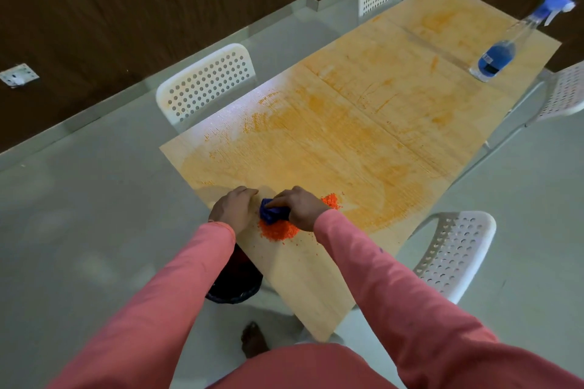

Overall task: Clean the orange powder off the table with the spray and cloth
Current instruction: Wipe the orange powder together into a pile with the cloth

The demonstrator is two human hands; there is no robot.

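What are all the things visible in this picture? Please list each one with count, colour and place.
table: one, light wood with orange smears, centre.
powder pile: one, bright orange, near table edge under the cloth.
cloth: one, blue, on the pile.
spray bottle: one, clear with blue liquid, far right table end.
chairs: four, white perforated, around the table.
bin: one, dark, on floor beside the near table edge.
left hand: at the table edge beside the cloth.
right hand: fingers grip the cloth.
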